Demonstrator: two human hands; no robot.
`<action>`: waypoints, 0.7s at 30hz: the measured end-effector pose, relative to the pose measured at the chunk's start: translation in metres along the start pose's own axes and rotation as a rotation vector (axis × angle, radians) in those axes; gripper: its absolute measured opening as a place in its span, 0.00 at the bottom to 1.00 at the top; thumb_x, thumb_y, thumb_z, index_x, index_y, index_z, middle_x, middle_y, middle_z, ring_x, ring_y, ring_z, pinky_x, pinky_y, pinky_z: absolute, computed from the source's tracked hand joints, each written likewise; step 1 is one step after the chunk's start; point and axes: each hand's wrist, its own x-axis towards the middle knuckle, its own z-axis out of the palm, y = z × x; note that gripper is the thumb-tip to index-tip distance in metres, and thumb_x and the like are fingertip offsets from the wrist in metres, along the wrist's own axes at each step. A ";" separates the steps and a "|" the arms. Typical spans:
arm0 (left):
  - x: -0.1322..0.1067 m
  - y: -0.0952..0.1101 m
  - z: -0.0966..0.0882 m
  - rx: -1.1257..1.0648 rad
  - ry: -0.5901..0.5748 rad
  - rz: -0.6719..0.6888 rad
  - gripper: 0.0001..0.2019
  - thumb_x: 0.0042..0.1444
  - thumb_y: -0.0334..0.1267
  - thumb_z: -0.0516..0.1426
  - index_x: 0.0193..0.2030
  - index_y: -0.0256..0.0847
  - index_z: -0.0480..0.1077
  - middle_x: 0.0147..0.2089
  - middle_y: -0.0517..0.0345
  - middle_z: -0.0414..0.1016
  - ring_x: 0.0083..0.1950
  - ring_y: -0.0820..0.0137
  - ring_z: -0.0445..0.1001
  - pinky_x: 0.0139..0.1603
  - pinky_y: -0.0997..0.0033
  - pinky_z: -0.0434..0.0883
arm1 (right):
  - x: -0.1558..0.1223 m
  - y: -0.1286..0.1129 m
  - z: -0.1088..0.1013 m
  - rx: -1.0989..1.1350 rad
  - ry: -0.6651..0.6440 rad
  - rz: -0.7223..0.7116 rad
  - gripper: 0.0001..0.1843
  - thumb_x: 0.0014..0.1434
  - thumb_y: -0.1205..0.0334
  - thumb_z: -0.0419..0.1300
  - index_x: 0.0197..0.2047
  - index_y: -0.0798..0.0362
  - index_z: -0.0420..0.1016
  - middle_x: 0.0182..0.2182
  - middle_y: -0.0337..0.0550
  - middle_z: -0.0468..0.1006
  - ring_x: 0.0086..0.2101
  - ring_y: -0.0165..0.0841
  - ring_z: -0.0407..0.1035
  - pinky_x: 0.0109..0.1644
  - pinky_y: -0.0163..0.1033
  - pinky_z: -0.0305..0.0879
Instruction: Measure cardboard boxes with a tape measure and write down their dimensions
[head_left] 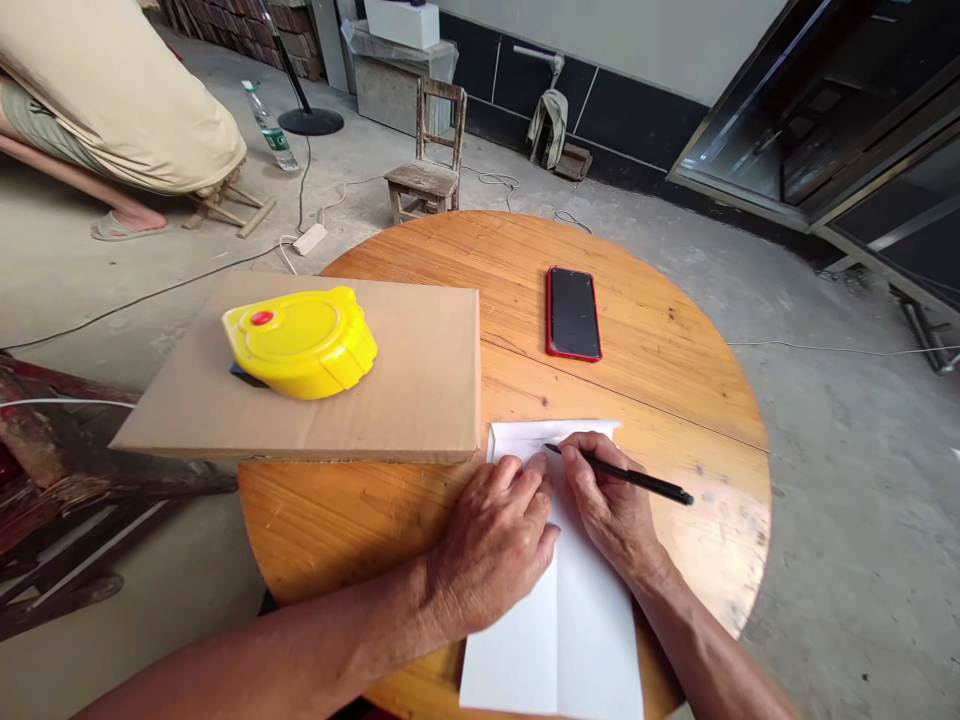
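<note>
A creased sheet of white paper [596, 640] lies on the round wooden table, with small faint marks near its folded top edge. My right hand [611, 500] pinches a black pen [652, 484], its tip touching the paper by those marks. My left hand [495, 545] rests on the paper's left side, thumb apart and fingers slightly bent, holding nothing. To the left of it is a flat cardboard box [420, 400] bearing a yellow tape measure [307, 335] with a red button.
A phone in a red case [574, 312] lies on the round table [675, 400] beyond the paper. The box overhangs the table's left edge. Behind stand a small wooden chair [427, 185] and a water bottle [271, 130]. A person [127, 90] sits at the upper left.
</note>
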 end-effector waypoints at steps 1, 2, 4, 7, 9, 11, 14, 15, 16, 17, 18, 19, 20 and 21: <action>0.000 0.000 0.000 -0.002 -0.002 -0.001 0.13 0.59 0.33 0.58 0.50 0.33 0.72 0.59 0.48 0.71 0.50 0.57 0.66 0.52 0.54 0.72 | 0.000 0.000 0.000 0.002 0.002 0.000 0.08 0.67 0.60 0.54 0.36 0.51 0.71 0.24 0.34 0.68 0.24 0.26 0.59 0.29 0.34 0.59; 0.000 0.000 0.000 -0.003 -0.003 -0.002 0.13 0.59 0.33 0.58 0.50 0.33 0.72 0.59 0.48 0.71 0.50 0.57 0.66 0.53 0.53 0.72 | 0.000 0.000 0.000 0.004 0.004 0.001 0.08 0.67 0.60 0.54 0.36 0.51 0.71 0.24 0.33 0.68 0.24 0.26 0.59 0.29 0.33 0.59; 0.000 -0.001 0.000 -0.002 -0.002 -0.005 0.13 0.59 0.33 0.58 0.50 0.33 0.72 0.59 0.48 0.71 0.50 0.57 0.66 0.53 0.53 0.72 | -0.001 0.001 -0.001 0.010 0.003 -0.002 0.08 0.67 0.60 0.54 0.36 0.51 0.71 0.25 0.33 0.68 0.24 0.26 0.60 0.29 0.33 0.59; 0.000 0.000 -0.001 -0.005 -0.001 -0.003 0.13 0.59 0.33 0.58 0.50 0.33 0.71 0.58 0.48 0.72 0.50 0.57 0.67 0.52 0.53 0.72 | 0.000 0.001 0.000 0.009 0.009 -0.016 0.08 0.67 0.61 0.54 0.36 0.51 0.71 0.25 0.33 0.68 0.25 0.26 0.61 0.30 0.33 0.60; 0.000 0.000 -0.001 -0.006 -0.001 -0.002 0.12 0.59 0.33 0.58 0.50 0.33 0.72 0.58 0.48 0.72 0.50 0.57 0.67 0.52 0.53 0.72 | 0.000 0.000 0.000 0.003 0.012 -0.020 0.08 0.67 0.61 0.54 0.36 0.51 0.71 0.25 0.34 0.69 0.25 0.26 0.61 0.30 0.33 0.60; 0.000 0.000 -0.002 -0.006 -0.001 -0.002 0.12 0.59 0.33 0.58 0.49 0.33 0.72 0.58 0.48 0.72 0.50 0.57 0.67 0.53 0.53 0.72 | 0.000 0.000 0.000 0.001 0.012 -0.020 0.08 0.67 0.61 0.54 0.36 0.51 0.71 0.25 0.34 0.69 0.24 0.26 0.60 0.29 0.33 0.59; -0.001 0.000 -0.002 -0.004 0.000 -0.003 0.12 0.58 0.33 0.58 0.49 0.34 0.72 0.57 0.49 0.72 0.50 0.57 0.67 0.53 0.54 0.72 | 0.001 0.000 0.000 0.001 0.012 -0.027 0.08 0.67 0.62 0.54 0.36 0.51 0.71 0.25 0.34 0.69 0.24 0.26 0.60 0.30 0.33 0.59; -0.001 0.000 -0.002 -0.004 0.001 -0.004 0.12 0.58 0.33 0.59 0.49 0.34 0.72 0.58 0.49 0.72 0.50 0.57 0.67 0.53 0.54 0.72 | 0.001 0.000 0.000 0.002 0.013 -0.029 0.08 0.67 0.62 0.54 0.36 0.51 0.71 0.25 0.34 0.69 0.24 0.26 0.61 0.30 0.33 0.59; -0.001 0.000 -0.002 -0.004 0.002 -0.004 0.12 0.58 0.33 0.59 0.49 0.34 0.72 0.57 0.49 0.72 0.50 0.57 0.67 0.53 0.54 0.72 | 0.000 0.000 -0.001 0.004 0.012 -0.031 0.08 0.67 0.62 0.54 0.36 0.51 0.71 0.25 0.33 0.69 0.25 0.26 0.61 0.30 0.32 0.60; -0.001 0.000 -0.002 -0.004 0.002 -0.005 0.12 0.58 0.33 0.59 0.49 0.34 0.72 0.57 0.49 0.72 0.50 0.57 0.67 0.53 0.54 0.72 | 0.000 0.000 -0.001 0.006 0.011 -0.032 0.08 0.67 0.62 0.55 0.36 0.51 0.71 0.25 0.33 0.70 0.25 0.26 0.61 0.30 0.32 0.60; 0.000 0.000 -0.002 -0.006 0.001 -0.006 0.12 0.58 0.33 0.59 0.49 0.34 0.72 0.57 0.49 0.72 0.50 0.57 0.67 0.53 0.54 0.72 | 0.000 0.000 -0.001 0.008 0.012 -0.033 0.08 0.67 0.62 0.55 0.36 0.51 0.71 0.25 0.33 0.70 0.25 0.26 0.61 0.30 0.32 0.60; 0.000 0.000 -0.002 -0.007 0.001 -0.006 0.12 0.58 0.33 0.59 0.49 0.34 0.72 0.57 0.49 0.72 0.50 0.57 0.67 0.53 0.54 0.72 | 0.000 0.000 -0.001 0.010 0.013 -0.034 0.07 0.66 0.62 0.55 0.36 0.51 0.71 0.25 0.33 0.69 0.25 0.26 0.61 0.30 0.32 0.60; 0.000 0.000 -0.002 -0.009 0.001 -0.006 0.12 0.58 0.33 0.59 0.49 0.34 0.72 0.57 0.48 0.72 0.50 0.57 0.67 0.53 0.54 0.72 | 0.000 0.000 -0.001 0.010 0.013 -0.034 0.07 0.66 0.62 0.55 0.36 0.51 0.71 0.25 0.33 0.69 0.25 0.26 0.61 0.30 0.32 0.60; 0.000 0.000 -0.002 -0.009 0.002 -0.005 0.12 0.58 0.32 0.59 0.49 0.33 0.72 0.57 0.48 0.72 0.50 0.57 0.67 0.53 0.53 0.72 | 0.000 0.000 -0.001 0.008 0.014 -0.033 0.07 0.66 0.62 0.55 0.35 0.51 0.71 0.25 0.33 0.69 0.25 0.26 0.61 0.30 0.32 0.59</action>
